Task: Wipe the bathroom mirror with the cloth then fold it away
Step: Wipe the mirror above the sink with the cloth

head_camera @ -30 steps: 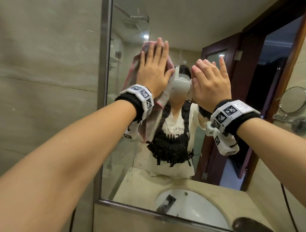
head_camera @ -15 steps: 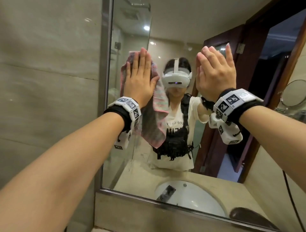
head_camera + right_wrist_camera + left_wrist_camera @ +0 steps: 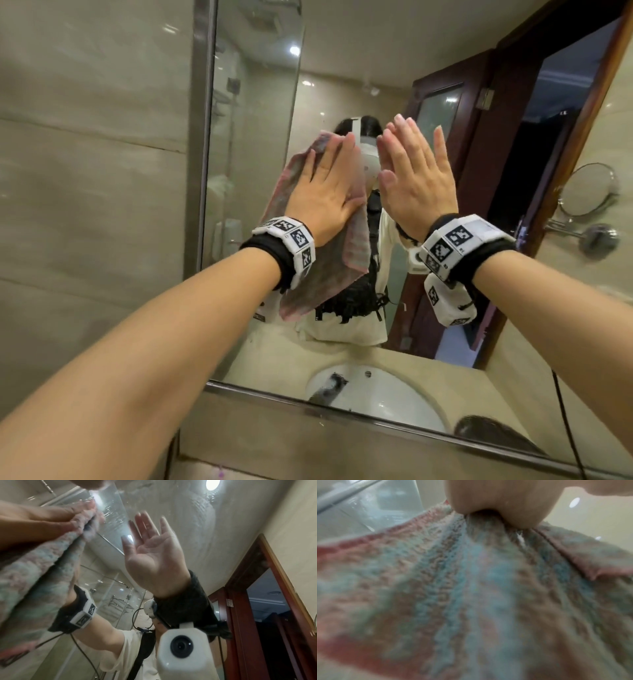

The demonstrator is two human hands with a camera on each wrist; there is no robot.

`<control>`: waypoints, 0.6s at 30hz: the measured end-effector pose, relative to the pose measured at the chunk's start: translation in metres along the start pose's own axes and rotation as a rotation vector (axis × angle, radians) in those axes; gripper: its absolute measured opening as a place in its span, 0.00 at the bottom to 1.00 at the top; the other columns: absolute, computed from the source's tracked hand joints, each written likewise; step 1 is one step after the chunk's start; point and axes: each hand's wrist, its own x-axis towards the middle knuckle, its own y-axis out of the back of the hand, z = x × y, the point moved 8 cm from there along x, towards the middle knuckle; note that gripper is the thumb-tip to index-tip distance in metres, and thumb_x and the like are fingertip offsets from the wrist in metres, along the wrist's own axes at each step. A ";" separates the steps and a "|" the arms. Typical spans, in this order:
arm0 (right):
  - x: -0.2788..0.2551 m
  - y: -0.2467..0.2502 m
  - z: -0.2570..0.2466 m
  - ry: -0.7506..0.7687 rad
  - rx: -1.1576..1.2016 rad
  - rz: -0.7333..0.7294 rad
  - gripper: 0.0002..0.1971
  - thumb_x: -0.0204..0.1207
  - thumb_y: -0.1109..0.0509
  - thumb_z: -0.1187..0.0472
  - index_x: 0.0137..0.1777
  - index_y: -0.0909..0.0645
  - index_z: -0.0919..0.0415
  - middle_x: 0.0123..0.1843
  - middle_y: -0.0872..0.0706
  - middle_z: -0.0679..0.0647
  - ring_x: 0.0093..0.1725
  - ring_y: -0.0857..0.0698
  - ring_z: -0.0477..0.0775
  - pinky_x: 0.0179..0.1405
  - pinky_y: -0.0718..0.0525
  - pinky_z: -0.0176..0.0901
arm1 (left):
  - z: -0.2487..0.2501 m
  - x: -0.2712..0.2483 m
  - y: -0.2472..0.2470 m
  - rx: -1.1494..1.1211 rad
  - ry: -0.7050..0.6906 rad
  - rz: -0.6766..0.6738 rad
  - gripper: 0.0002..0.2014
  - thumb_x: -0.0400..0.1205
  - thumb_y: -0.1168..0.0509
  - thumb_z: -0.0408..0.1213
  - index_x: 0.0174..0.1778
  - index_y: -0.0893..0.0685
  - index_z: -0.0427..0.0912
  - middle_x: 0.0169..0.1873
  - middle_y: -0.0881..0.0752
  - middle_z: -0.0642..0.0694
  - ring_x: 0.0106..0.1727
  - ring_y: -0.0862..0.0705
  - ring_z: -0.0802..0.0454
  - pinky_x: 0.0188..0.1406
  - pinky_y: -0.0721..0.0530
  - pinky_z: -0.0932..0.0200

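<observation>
Left hand (image 3: 327, 202) flat, fingers straight, pressed cloth (image 3: 329, 270) against mirror (image 3: 260, 144). Right hand (image 3: 416, 181) raised just right of cloth, fingers extended, holding nothing. Wristband markers unreadable; no legible writing.

One mirror (image 3: 260, 102) hangs on the wall. One cloth (image 3: 356, 246) lies flat against it. Two hands are raised: the left hand (image 3: 329, 192) on the cloth, the right hand (image 3: 418, 185) beside it. Two marker wristbands, one per wrist (image 3: 291, 243) (image 3: 459, 243). One round shaving mirror (image 3: 587, 190) sits at the right edge. One basin (image 3: 387, 387) shows in the reflection near the mirror's bottom edge.
</observation>
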 end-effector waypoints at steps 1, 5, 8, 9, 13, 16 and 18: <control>-0.002 0.002 -0.002 0.020 0.003 0.010 0.26 0.78 0.35 0.62 0.75 0.34 0.66 0.76 0.28 0.64 0.76 0.29 0.62 0.79 0.53 0.55 | -0.003 0.002 0.001 -0.002 0.003 0.002 0.35 0.87 0.58 0.55 0.82 0.64 0.38 0.83 0.63 0.42 0.83 0.64 0.45 0.80 0.66 0.46; -0.002 0.014 -0.001 -0.002 0.059 0.037 0.24 0.78 0.34 0.62 0.73 0.31 0.67 0.75 0.25 0.64 0.75 0.27 0.61 0.80 0.55 0.52 | -0.023 0.032 0.030 -0.073 0.152 0.079 0.36 0.86 0.58 0.56 0.82 0.63 0.36 0.83 0.62 0.40 0.84 0.61 0.44 0.81 0.62 0.46; 0.003 0.025 0.009 0.032 0.082 0.035 0.22 0.77 0.35 0.63 0.71 0.28 0.67 0.73 0.23 0.64 0.74 0.26 0.62 0.79 0.48 0.57 | -0.032 0.066 0.064 -0.117 0.285 0.160 0.37 0.86 0.57 0.56 0.82 0.59 0.34 0.83 0.58 0.38 0.84 0.58 0.43 0.82 0.58 0.42; 0.006 0.028 0.016 0.024 0.070 0.033 0.22 0.77 0.35 0.63 0.71 0.27 0.67 0.73 0.23 0.64 0.74 0.26 0.62 0.79 0.48 0.57 | -0.032 0.077 0.073 -0.112 0.300 0.177 0.37 0.86 0.58 0.57 0.82 0.58 0.34 0.83 0.57 0.37 0.84 0.58 0.43 0.82 0.57 0.41; 0.022 0.042 0.060 -0.159 0.091 0.048 0.22 0.80 0.41 0.60 0.72 0.27 0.68 0.74 0.25 0.63 0.76 0.28 0.60 0.81 0.51 0.51 | -0.019 0.099 0.087 -0.089 0.265 0.207 0.36 0.86 0.59 0.56 0.82 0.58 0.34 0.83 0.56 0.37 0.84 0.57 0.42 0.81 0.57 0.40; 0.021 0.047 0.070 -0.204 0.098 0.030 0.23 0.81 0.46 0.59 0.73 0.27 0.68 0.75 0.26 0.63 0.77 0.29 0.60 0.80 0.46 0.55 | 0.001 0.095 0.075 -0.039 0.096 0.196 0.35 0.86 0.59 0.55 0.82 0.60 0.36 0.83 0.59 0.39 0.84 0.59 0.43 0.82 0.58 0.41; 0.014 0.043 0.066 -0.179 0.073 0.013 0.22 0.81 0.42 0.59 0.73 0.27 0.68 0.75 0.25 0.62 0.76 0.28 0.59 0.80 0.44 0.56 | 0.014 0.081 0.059 -0.050 0.006 0.177 0.34 0.86 0.59 0.54 0.82 0.61 0.38 0.83 0.60 0.41 0.84 0.60 0.45 0.82 0.60 0.42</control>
